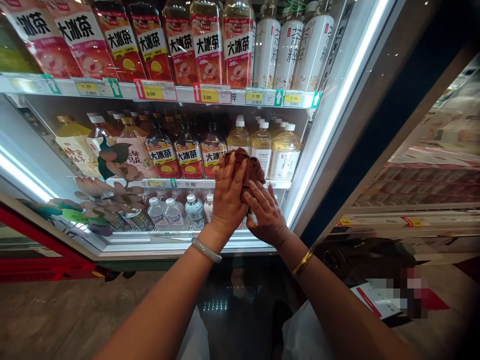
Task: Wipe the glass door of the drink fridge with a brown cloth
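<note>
Both my hands press a reddish-brown cloth against the glass door of a drinks cooler. My left hand, with a pale bangle on its wrist, lies over the cloth with its fingers flat and stretched upward. My right hand, with a gold bangle on its wrist, sits just below and to the right, its fingers bent onto the cloth's lower edge. Behind the glass, at the height of my hands, stand bottles of dark tea and pale yellow tea.
The upper shelf carries large iced-tea bottles and price tags. Small water bottles stand on the bottom shelf. A bright light strip runs down the door frame on the right. A red cabinet stands at the lower left.
</note>
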The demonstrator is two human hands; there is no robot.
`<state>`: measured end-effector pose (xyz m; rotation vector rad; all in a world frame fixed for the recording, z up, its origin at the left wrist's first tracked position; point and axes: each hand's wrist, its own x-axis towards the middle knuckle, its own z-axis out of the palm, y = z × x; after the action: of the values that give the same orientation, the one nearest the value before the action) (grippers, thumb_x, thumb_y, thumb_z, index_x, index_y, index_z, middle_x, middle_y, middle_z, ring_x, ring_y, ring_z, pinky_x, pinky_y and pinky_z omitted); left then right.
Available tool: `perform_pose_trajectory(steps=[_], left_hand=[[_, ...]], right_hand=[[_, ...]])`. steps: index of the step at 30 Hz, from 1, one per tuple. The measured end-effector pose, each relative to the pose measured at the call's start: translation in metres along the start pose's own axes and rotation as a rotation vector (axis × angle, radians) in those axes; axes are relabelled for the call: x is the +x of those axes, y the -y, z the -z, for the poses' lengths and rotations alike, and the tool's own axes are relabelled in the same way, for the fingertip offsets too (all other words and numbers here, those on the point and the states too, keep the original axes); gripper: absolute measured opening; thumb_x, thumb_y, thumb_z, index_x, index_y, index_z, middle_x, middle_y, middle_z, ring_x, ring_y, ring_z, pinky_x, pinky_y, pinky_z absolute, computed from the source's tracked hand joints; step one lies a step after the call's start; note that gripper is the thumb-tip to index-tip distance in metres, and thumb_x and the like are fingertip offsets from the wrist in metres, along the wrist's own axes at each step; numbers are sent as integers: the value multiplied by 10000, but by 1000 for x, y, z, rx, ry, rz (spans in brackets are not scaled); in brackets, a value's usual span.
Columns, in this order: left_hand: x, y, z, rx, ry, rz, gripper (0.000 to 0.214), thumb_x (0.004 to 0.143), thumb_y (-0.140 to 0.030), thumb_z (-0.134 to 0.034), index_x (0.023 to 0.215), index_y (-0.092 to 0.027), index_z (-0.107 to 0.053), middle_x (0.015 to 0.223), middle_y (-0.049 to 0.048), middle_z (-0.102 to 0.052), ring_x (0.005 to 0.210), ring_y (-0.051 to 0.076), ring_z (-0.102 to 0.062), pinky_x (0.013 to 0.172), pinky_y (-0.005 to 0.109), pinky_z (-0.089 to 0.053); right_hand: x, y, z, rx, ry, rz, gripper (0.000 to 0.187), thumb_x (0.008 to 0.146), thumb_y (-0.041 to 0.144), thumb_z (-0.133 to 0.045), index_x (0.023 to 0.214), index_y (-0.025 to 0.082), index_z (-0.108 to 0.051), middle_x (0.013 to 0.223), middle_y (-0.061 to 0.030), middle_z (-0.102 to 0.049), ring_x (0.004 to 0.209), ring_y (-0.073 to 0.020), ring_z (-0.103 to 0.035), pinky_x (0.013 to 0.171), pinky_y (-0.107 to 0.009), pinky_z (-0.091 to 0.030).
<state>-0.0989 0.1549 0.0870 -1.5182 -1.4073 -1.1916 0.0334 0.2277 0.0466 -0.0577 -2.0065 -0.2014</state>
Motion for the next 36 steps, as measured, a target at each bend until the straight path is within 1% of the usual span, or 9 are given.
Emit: perform_pose_trajectory(steps=[5, 10, 14, 19, 21, 26, 28, 32, 36], left_hand=[[-9, -16, -6, -115, 97, 66, 764, 978, -297, -507, 1665, -242, -177, 1761, 111, -93, 1638, 308, -2, 1317, 580, -144], [-12, -32, -5, -225, 222, 98, 1033, 888, -343, -618, 1674, -211, 40, 1761, 113, 78, 1627, 332, 93, 1324, 594, -87], [-9, -33, 0, -314, 225, 52, 968, 985, -514, -509, 1660, -254, 134, 1765, 100, 29, 1638, 298, -3, 1324, 562, -150], [-7, -20, 1, -176, 116, 34, 712, 1077, -466, -308, 1680, -253, 6, 1761, 105, -99, 1636, 260, -91, 1333, 506, -98], [-8, -15, 0, -100, 121, 49, 695, 1081, -469, -297, 1682, -242, -31, 1758, 118, -105, 1637, 267, -69, 1328, 518, -38], [-10, -9, -8, 12, 151, 79, 709, 1072, -519, -304, 1680, -212, -108, 1751, 140, -115, 1638, 283, 2, 1312, 537, 49], [-11, -8, -11, 17, 132, 79, 704, 1072, -526, -285, 1678, -200, -136, 1745, 142, -143, 1638, 275, -6, 1313, 525, 62], [-11, -6, -10, 16, 119, 95, 678, 1071, -531, -283, 1659, -199, -228, 1738, 131, -186, 1638, 271, -35, 1313, 530, 65], [-12, -5, -6, 24, 131, 61, 584, 1071, -477, -342, 1594, -220, -378, 1719, 117, -266, 1637, 256, -56, 1321, 526, 43]], right_hand=[[-1, -14, -3, -88, -104, -59, 716, 942, 204, -594, 1601, 236, -317, 1674, -151, -366, 1588, -297, -297, 1288, -633, -278], [16, -26, 11, -143, -48, -138, 571, 1009, 262, -537, 1558, 328, -393, 1588, -72, -508, 1506, -245, -438, 1324, -614, -186], [24, -20, 13, -121, -153, -193, 417, 1005, 314, -542, 1422, 310, -561, 1505, -66, -564, 1437, -256, -481, 1320, -581, -239], [19, -21, 17, -123, -147, -98, 199, 927, 229, -606, 1086, 293, -707, 1283, -44, -662, 1256, -242, -572, 1308, -561, -276], [20, -30, 27, -129, -136, -79, 173, 915, 236, -632, 1068, 285, -699, 1235, -44, -664, 1224, -237, -593, 1305, -582, -259], [29, -39, 38, -158, -265, -249, 270, 931, 326, -642, 1192, 261, -673, 1343, -101, -584, 1301, -285, -554, 1277, -622, -285], [28, -29, 30, -137, -212, -213, 256, 948, 313, -619, 1195, 280, -678, 1361, -87, -590, 1313, -281, -545, 1278, -600, -306], [18, -17, 19, -162, -55, -104, 156, 979, 249, -574, 1028, 298, -715, 1233, -31, -675, 1234, -226, -589, 1310, -534, -295], [17, -45, 42, -165, -110, -138, 82, 953, 333, -661, 985, 279, -713, 1136, -27, -681, 1158, -230, -631, 1295, -598, -270]])
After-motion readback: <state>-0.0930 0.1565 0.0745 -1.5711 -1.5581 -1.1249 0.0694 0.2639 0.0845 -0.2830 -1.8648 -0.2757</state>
